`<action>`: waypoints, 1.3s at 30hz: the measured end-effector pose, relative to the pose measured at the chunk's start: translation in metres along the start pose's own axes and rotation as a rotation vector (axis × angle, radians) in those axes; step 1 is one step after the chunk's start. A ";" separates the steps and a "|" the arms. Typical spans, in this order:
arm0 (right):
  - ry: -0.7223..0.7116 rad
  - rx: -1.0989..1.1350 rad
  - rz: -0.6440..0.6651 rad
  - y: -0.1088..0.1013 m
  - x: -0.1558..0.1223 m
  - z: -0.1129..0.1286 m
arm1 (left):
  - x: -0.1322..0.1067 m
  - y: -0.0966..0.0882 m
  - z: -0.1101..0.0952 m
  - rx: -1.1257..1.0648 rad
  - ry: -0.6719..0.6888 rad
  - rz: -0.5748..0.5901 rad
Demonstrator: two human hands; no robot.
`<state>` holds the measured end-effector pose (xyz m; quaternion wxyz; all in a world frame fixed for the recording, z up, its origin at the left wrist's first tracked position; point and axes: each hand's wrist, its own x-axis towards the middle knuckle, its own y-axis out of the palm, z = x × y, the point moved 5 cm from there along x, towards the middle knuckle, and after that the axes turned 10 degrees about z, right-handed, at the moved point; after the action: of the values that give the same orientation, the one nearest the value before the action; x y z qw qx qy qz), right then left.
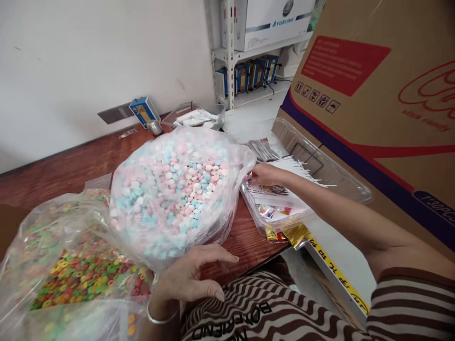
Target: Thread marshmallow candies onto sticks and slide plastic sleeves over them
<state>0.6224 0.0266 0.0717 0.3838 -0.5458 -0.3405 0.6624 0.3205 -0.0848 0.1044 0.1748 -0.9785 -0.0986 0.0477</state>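
My left hand (194, 272) rests low in the middle with thumb and fingers apart, holding nothing. It is just in front of a large clear plastic bag (232, 208) of pink, blue and white candies (195, 187). To its left lies another clear bag (81, 218) of small ring-shaped candies (88, 279) in several colours. My right hand (265, 175) reaches into a clear plastic tray (261, 227) by the bag's right edge. Its fingers are bent down and pressed together over white paper sticks (291, 166) and small printed wrappers (273, 211); what they hold is hidden.
A big cardboard box (355, 123) stands on the right. Behind the bags are a small blue box (144, 112) and a clear container (195, 116). A metal shelf (231, 57) holds boxes. Gold wrappers (296, 234) hang over the edge of the brown table (71, 168).
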 end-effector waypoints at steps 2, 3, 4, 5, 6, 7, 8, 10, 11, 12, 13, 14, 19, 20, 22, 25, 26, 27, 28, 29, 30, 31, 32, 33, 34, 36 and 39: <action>0.016 -0.030 -0.017 0.001 -0.008 0.000 | -0.004 -0.002 0.005 0.010 -0.036 -0.028; 0.027 -0.047 -0.027 0.001 -0.014 0.000 | -0.006 -0.003 0.008 0.018 -0.057 -0.037; 0.038 -0.065 -0.031 0.003 -0.020 0.000 | -0.007 -0.003 0.011 0.024 -0.073 -0.047; 0.048 -0.081 -0.028 0.005 -0.025 0.002 | -0.008 -0.004 0.013 0.029 -0.087 -0.055; 0.055 -0.095 -0.017 0.009 -0.030 0.003 | -0.008 -0.004 0.015 0.032 -0.097 -0.058; 0.061 -0.106 -0.001 0.014 -0.034 0.005 | -0.007 -0.003 0.017 0.033 -0.104 -0.056; 0.068 -0.113 0.019 0.019 -0.036 0.006 | -0.006 -0.003 0.018 0.031 -0.108 -0.053; 0.087 -0.118 0.049 0.027 -0.038 0.007 | -0.003 -0.003 0.019 0.020 -0.111 -0.041; 0.098 -0.118 0.057 0.029 -0.038 0.007 | -0.001 -0.002 0.019 0.013 -0.114 -0.033; 0.108 -0.118 0.061 0.029 -0.037 0.006 | 0.000 -0.002 0.019 0.007 -0.117 -0.030; 0.118 -0.118 0.062 0.028 -0.037 0.004 | 0.000 -0.002 0.019 0.004 -0.123 -0.031; 0.127 -0.119 0.061 0.026 -0.038 0.003 | 0.000 -0.002 0.019 0.006 -0.132 -0.033; 0.133 -0.120 0.038 0.017 -0.052 0.000 | -0.012 -0.004 0.023 0.011 -0.161 -0.080; 0.131 -0.112 0.014 0.017 -0.058 0.000 | -0.014 -0.006 0.023 0.003 -0.167 -0.086; 0.123 -0.084 -0.127 0.013 -0.072 0.000 | -0.018 -0.014 0.024 -0.008 -0.197 -0.106; 0.186 -0.127 -0.559 -0.001 -0.107 0.009 | -0.017 -0.041 0.027 0.087 -0.297 -0.226; 0.208 -0.098 -0.698 -0.004 -0.121 0.018 | -0.014 -0.052 0.027 0.151 -0.330 -0.293; 0.205 -0.009 -0.809 -0.005 -0.133 0.028 | -0.011 -0.063 0.027 0.207 -0.353 -0.366; 0.092 0.126 -0.828 -0.002 -0.140 0.044 | -0.005 -0.072 0.026 0.233 -0.356 -0.431; -0.086 0.287 -0.767 0.002 -0.142 0.064 | 0.002 -0.078 0.025 0.212 -0.333 -0.476; -0.253 0.446 -0.628 0.010 -0.139 0.085 | 0.010 -0.081 0.024 0.143 -0.284 -0.495; -0.364 0.587 -0.471 0.019 -0.134 0.106 | 0.018 -0.080 0.024 0.042 -0.218 -0.498; -0.437 0.714 -0.357 0.027 -0.129 0.123 | 0.025 -0.077 0.023 -0.071 -0.142 -0.492; -0.484 0.836 -0.280 0.035 -0.122 0.137 | 0.031 -0.073 0.022 -0.178 -0.070 -0.491; -0.505 0.944 -0.226 0.042 -0.115 0.147 | 0.035 -0.069 0.022 -0.264 -0.012 -0.508; -0.516 1.095 -0.186 0.055 -0.100 0.157 | 0.036 -0.062 0.024 -0.367 0.047 -0.581; -0.536 1.210 -0.135 0.070 -0.085 0.161 | 0.033 -0.053 0.030 -0.460 0.038 -0.667</action>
<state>0.4635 -0.0867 0.0781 0.5652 -0.0276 -0.0256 0.8241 0.3397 -0.0190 0.0931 -0.0408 -0.9071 -0.4156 -0.0532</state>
